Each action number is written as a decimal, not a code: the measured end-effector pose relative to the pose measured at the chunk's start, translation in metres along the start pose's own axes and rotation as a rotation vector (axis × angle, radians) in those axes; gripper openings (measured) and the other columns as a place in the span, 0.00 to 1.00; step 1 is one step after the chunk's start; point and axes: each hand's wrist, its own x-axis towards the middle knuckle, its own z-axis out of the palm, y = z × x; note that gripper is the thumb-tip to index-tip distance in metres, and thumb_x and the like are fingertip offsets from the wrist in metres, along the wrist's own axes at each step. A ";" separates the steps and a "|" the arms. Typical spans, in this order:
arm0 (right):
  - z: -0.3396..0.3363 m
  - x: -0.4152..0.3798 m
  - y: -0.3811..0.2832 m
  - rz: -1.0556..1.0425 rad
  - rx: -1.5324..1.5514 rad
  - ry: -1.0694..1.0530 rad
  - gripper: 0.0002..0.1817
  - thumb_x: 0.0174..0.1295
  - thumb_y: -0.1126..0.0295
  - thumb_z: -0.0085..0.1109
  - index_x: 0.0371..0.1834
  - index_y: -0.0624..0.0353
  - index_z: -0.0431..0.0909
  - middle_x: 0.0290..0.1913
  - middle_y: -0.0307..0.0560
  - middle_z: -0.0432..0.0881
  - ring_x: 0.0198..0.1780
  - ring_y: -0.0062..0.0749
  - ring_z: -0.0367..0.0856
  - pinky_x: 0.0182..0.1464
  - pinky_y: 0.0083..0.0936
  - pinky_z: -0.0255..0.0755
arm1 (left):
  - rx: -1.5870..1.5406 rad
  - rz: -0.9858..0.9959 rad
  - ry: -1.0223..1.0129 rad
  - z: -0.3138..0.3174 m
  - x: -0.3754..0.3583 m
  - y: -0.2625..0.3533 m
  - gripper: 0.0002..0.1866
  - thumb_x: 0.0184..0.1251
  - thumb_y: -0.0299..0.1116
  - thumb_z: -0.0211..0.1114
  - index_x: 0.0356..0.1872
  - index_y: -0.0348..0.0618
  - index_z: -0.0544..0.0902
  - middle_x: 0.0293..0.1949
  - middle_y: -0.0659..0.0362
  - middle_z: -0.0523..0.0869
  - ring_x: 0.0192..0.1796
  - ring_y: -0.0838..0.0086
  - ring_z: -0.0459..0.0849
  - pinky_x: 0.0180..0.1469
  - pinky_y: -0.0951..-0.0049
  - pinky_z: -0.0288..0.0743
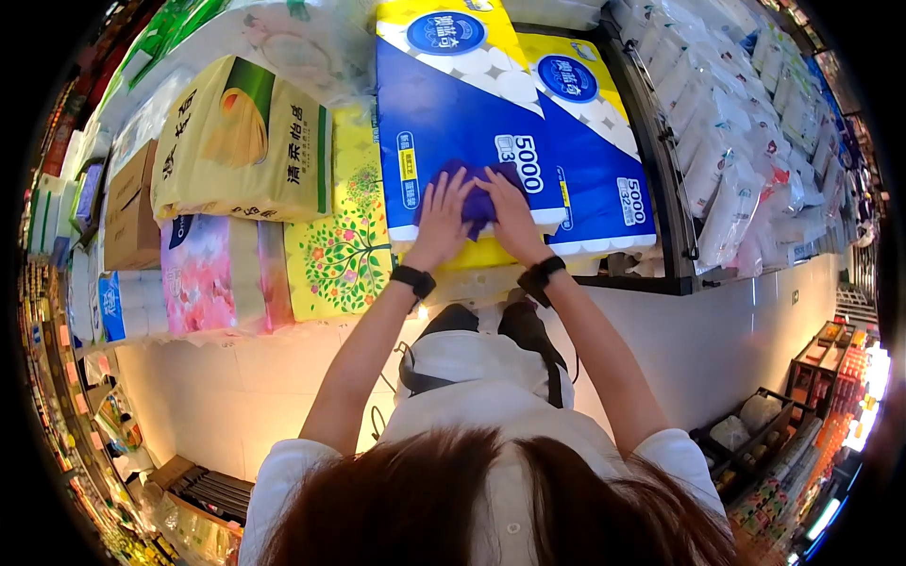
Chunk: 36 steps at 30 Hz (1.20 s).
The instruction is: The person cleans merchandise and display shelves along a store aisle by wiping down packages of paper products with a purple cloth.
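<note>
The purple cloth (479,211) lies on the blue pack (453,104), under the left hand (442,219) and right hand (511,215); whether either grip is closed, I cannot tell. It seems light, limp, best held by a bunched fold.

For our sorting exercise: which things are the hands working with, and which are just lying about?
In use: purple cloth, under left hand and right hand; large blue pack beneath.

Lying about: cream pack; cardboard box; tree-patterned pack; pink pack.
</note>
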 end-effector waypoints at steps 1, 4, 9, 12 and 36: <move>-0.008 -0.013 0.001 0.024 0.005 0.011 0.41 0.49 0.89 0.54 0.72 0.53 0.68 0.76 0.56 0.65 0.75 0.56 0.63 0.76 0.45 0.57 | 0.007 0.032 -0.011 0.004 -0.002 0.011 0.45 0.62 0.32 0.70 0.78 0.49 0.55 0.81 0.52 0.53 0.83 0.49 0.47 0.81 0.46 0.38; -0.032 -0.041 0.003 0.092 -0.063 -0.016 0.41 0.49 0.89 0.54 0.72 0.52 0.68 0.77 0.55 0.64 0.76 0.55 0.63 0.77 0.44 0.57 | -0.014 0.093 -0.045 0.015 -0.001 0.036 0.45 0.62 0.33 0.70 0.78 0.47 0.55 0.81 0.52 0.53 0.83 0.49 0.47 0.82 0.46 0.37; -0.041 -0.044 0.014 0.107 -0.070 -0.022 0.42 0.49 0.91 0.53 0.72 0.55 0.67 0.77 0.57 0.63 0.77 0.57 0.61 0.77 0.46 0.56 | -0.020 0.141 -0.124 0.020 0.019 0.034 0.43 0.62 0.36 0.70 0.77 0.48 0.58 0.81 0.53 0.53 0.83 0.52 0.48 0.82 0.49 0.38; -0.037 -0.030 0.026 0.107 -0.083 -0.013 0.41 0.49 0.91 0.53 0.72 0.57 0.67 0.78 0.59 0.62 0.77 0.59 0.60 0.77 0.46 0.56 | -0.034 0.160 -0.237 0.017 0.040 0.015 0.43 0.66 0.38 0.67 0.78 0.51 0.54 0.82 0.55 0.51 0.84 0.54 0.44 0.83 0.51 0.34; -0.030 0.100 0.093 0.258 -0.195 0.055 0.38 0.53 0.88 0.57 0.69 0.45 0.71 0.77 0.54 0.64 0.78 0.54 0.60 0.79 0.44 0.53 | 0.040 -0.038 -0.266 0.043 0.174 -0.043 0.42 0.71 0.45 0.63 0.80 0.59 0.50 0.83 0.59 0.45 0.85 0.57 0.38 0.82 0.51 0.28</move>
